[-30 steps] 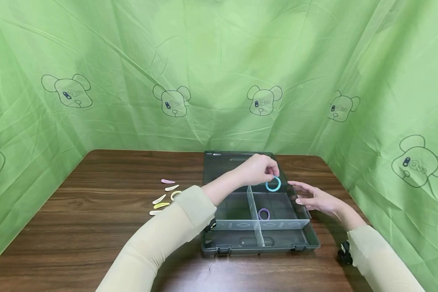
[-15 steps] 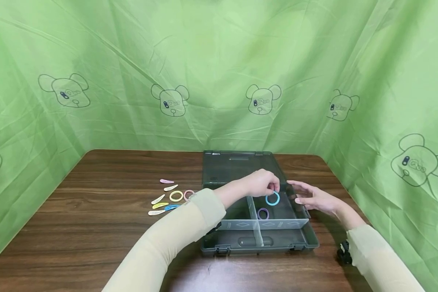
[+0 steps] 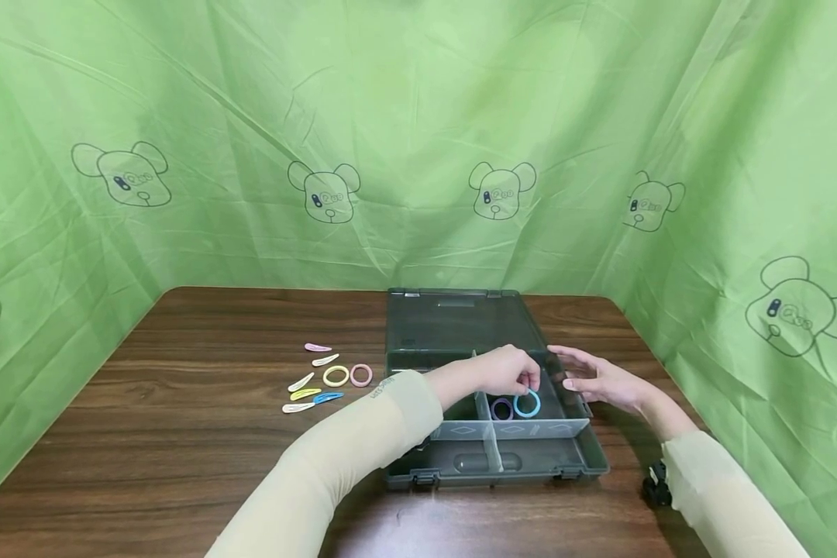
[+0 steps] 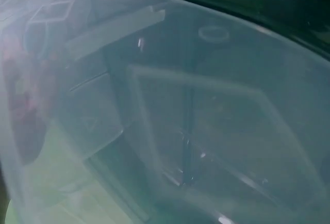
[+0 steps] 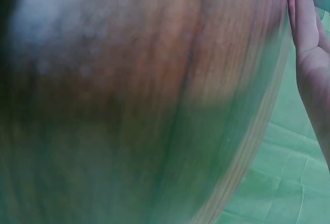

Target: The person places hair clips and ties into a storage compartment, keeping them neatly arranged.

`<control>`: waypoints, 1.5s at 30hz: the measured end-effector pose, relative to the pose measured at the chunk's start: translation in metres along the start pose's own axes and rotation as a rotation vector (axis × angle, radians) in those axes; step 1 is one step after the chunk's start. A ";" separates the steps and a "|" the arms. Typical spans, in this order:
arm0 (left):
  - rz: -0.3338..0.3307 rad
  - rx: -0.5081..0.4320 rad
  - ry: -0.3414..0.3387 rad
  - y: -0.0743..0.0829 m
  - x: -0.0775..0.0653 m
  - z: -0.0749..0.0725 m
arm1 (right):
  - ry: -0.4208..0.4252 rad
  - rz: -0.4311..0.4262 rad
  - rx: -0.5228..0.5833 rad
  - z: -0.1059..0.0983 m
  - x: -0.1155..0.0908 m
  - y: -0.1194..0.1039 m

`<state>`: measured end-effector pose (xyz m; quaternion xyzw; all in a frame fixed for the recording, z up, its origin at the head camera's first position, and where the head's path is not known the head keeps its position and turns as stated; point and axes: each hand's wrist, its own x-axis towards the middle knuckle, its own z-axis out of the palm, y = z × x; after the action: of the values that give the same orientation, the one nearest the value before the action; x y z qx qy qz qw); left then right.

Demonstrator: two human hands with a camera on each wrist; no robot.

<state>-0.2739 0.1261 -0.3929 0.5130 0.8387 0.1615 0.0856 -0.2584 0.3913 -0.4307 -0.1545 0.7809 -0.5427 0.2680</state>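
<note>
Blue ring (image 3: 539, 406) now lower; in pinch of left hand (image 3: 508, 371), clear only in head view; right hand (image 3: 608, 381) straight-fingered.

The grey divided box (image 3: 544, 452) lies open; the blue ring (image 3: 528, 416) hangs, seemingly inside it.

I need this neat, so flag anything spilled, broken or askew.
Nothing stands out. The snap hair clips lie loose on the table, the divided box sits open, and the left hand holds a blue hair tie; no spill or damage shows.
</note>
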 end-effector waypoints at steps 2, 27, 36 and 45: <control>0.000 -0.003 0.000 0.000 0.002 0.003 | 0.005 0.005 0.005 0.000 0.000 0.000; -0.044 -0.013 -0.068 0.004 0.002 0.019 | 0.005 -0.017 0.006 0.001 0.000 0.001; 0.010 -0.105 -0.020 0.000 0.004 0.020 | 0.005 -0.009 -0.007 -0.001 -0.001 0.003; 0.070 -0.199 0.011 0.002 -0.005 0.007 | 0.018 0.016 -0.040 -0.002 0.000 0.004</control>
<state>-0.2681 0.1237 -0.3985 0.5299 0.8007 0.2495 0.1260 -0.2592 0.3940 -0.4343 -0.1489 0.7952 -0.5261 0.2621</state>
